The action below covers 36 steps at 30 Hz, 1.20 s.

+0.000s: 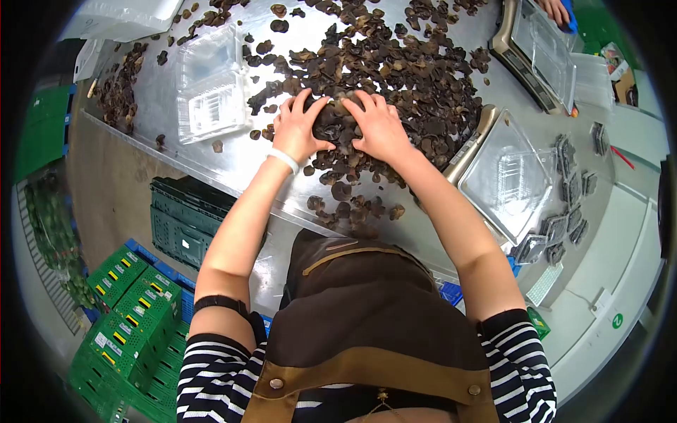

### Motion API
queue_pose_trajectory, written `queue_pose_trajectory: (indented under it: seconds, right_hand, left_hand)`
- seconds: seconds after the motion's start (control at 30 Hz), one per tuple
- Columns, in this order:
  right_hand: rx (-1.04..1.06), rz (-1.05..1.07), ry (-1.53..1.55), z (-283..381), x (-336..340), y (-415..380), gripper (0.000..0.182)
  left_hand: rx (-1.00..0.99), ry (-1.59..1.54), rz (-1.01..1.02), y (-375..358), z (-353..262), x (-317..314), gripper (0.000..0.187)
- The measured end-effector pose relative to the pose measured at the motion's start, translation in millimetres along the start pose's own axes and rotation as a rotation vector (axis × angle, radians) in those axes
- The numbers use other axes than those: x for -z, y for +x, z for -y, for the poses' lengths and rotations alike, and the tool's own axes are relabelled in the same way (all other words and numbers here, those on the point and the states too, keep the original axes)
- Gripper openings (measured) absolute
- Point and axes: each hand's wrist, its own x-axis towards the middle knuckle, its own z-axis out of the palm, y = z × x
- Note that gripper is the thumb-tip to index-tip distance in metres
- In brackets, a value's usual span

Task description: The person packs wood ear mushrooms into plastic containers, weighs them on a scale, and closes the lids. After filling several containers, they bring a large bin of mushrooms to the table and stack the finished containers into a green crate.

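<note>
A wide, loose heap of dark brown wood ear mushrooms (395,67) is spread over the metal table. My left hand (296,130), with a white band at the wrist, curves its fingers around the left side of a clump at the heap's near edge. From the other side my right hand (381,129) cups the same clump, so the mushrooms are gripped between both palms. The fingertips are partly hidden among the pieces. Left of my left hand stands an open clear plastic clamshell box (211,106), with its lid tipped back.
At right, a scale (458,151) carries a clear tray (506,176); another scale (525,74) stands beyond, near a co-worker's hand (556,10). Filled small packs (570,176) lie far right. Green crates (127,317) are on the floor at left.
</note>
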Motion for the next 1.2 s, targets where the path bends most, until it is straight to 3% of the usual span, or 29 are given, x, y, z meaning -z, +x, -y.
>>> queue_pose_trajectory:
  seconds: [0.1, 0.2, 0.3, 0.43, 0.57, 0.6, 0.67, 0.7, 0.73, 0.77, 0.9, 1.2]
  right_hand:
    - [-0.025, 0.04, 0.04, -2.1, -11.7, 4.9, 0.081]
    - [-0.001, 0.05, 0.214, 11.1, -11.3, -15.1, 0.07]
    - [-0.029, 0.115, 0.275, 22.3, -6.7, -49.5, 0.073]
    - [-0.034, 0.098, 0.094, 24.5, -3.7, -69.6, 0.077]
    - [-0.119, -0.003, -0.083, 25.4, -4.1, -56.4, 0.089]
    - [-0.143, -0.053, -0.109, 25.4, -5.9, -51.6, 0.092]
    - [-0.225, 0.064, 0.057, 27.9, -15.7, -44.0, 0.092]
    - [-0.225, 0.066, 0.152, 27.7, -25.9, -41.5, 0.09]
    - [-0.224, 0.063, 0.247, 25.8, -34.0, -40.0, 0.088]
    - [-0.156, -0.094, 0.325, 27.8, -30.2, -39.4, 0.075]
    - [-0.319, -0.13, 0.719, 36.5, -7.0, -60.9, 0.062]
    - [-0.419, -0.516, 0.77, 12.6, 81.8, -141.9, 0.056]
  left_hand:
    - [-0.001, -0.005, 0.092, 4.5, 4.7, -10.6, 0.098]
    - [-0.125, -0.285, 0.048, -19.4, 4.2, -32.3, 0.089]
    - [-0.12, -0.339, 0.014, -54.6, -5.3, -33.4, 0.082]
    - [-0.06, -0.135, -0.016, -60.7, -11.1, -16.3, 0.099]
    - [0.066, 0.056, 0.148, -42.3, -7.2, -6.5, 0.119]
    - [0.057, 0.004, 0.187, -36.2, -6.8, -8.4, 0.116]
    - [0.041, -0.1, 0.269, -30.1, -8.0, -18.4, 0.109]
    - [-0.055, -0.321, 0.186, -28.9, -10.7, -22.8, 0.102]
    - [0.034, -0.43, 0.268, -28.4, -15.6, -27.3, 0.094]
    - [0.033, -0.502, 0.226, -28.2, -18.8, -26.6, 0.089]
    - [0.021, -0.757, 0.201, -36.7, -35.5, -9.7, 0.077]
    - [-0.246, -0.747, 0.245, -11.6, -160.5, 30.0, 0.07]
